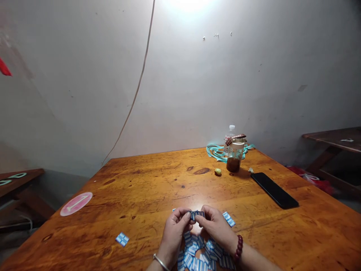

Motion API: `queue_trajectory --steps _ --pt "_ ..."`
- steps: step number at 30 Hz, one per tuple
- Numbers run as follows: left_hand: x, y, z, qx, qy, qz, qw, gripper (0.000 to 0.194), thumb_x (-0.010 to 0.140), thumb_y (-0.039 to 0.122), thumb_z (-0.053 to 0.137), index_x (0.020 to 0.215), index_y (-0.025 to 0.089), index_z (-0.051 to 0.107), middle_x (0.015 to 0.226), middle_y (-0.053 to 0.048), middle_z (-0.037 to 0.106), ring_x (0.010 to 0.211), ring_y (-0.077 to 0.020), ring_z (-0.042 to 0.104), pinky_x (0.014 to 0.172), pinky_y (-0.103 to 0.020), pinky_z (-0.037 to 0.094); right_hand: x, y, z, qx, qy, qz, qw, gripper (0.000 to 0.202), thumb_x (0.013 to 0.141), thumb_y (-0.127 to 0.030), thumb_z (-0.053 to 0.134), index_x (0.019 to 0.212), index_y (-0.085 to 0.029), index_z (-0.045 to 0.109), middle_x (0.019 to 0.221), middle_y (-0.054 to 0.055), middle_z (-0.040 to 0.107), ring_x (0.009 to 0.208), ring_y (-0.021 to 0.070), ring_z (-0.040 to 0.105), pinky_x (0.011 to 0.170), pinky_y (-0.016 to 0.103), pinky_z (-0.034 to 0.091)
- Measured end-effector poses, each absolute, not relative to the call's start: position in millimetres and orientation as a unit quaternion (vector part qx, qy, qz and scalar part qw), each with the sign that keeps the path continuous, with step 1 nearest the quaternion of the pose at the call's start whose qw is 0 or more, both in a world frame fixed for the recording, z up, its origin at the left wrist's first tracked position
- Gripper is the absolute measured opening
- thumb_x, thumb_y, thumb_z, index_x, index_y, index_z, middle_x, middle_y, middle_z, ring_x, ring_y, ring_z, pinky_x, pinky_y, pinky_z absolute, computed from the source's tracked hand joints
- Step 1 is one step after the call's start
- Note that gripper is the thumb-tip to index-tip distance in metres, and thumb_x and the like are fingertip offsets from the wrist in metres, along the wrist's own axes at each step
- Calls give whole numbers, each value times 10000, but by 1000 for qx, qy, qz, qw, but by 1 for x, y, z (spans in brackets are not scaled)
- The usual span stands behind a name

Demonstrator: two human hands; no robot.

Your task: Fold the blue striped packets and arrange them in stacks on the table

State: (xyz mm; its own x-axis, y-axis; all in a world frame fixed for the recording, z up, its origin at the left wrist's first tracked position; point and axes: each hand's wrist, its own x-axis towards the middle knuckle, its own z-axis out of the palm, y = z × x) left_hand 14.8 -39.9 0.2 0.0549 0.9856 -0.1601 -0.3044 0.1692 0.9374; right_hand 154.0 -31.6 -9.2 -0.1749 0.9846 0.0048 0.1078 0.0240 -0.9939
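- Head view: both hands meet low at the middle of a wooden table (158,177), pinching one small blue-and-white card (196,214) between them.
- Left hand (174,231), a bangle at its wrist, grips the card's left end with thumb and fingertips.
- Right hand (216,227), a bead bracelet at its wrist, grips the card's right end the same way.
- Pile of like cards (197,254) lies under the wrists; single cards lie at left (122,239) and right (228,219).
- Farther back stand a jar (234,156) and bottle (229,137); a phone (274,190) lies to the right, a pink disc (76,203) at the left edge.
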Motion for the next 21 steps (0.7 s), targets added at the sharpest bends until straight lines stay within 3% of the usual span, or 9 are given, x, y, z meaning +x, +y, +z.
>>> queue_trajectory --steps 6,12,21 --pt "16 -41 -2 389 433 509 634 150 665 274 636 735 154 582 671 7 608 633 -93 566 549 -169 428 155 -29 -15 -469 -581 513 424 236 713 -390 532 679 -177 438 566 -54 492 456 78 514 370 154 329" --pt "16 -39 -3 374 424 520 640 142 669 251 635 692 139 551 608 19 590 563 -70 550 514 -151 412 152 -37 -2 -447 -574 553 406 272 726 -449 503 723 -186 433 584 -55 496 431 90 526 324 153 311" --pt "17 -43 3 343 440 493 667 219 633 218 664 789 153 524 674 -1 603 627 -120 598 508 -179 443 156 -30 0 -453 -565 491 485 229 723 -368 530 636 -156 518 600 -27 507 581 103 480 543 200 386"
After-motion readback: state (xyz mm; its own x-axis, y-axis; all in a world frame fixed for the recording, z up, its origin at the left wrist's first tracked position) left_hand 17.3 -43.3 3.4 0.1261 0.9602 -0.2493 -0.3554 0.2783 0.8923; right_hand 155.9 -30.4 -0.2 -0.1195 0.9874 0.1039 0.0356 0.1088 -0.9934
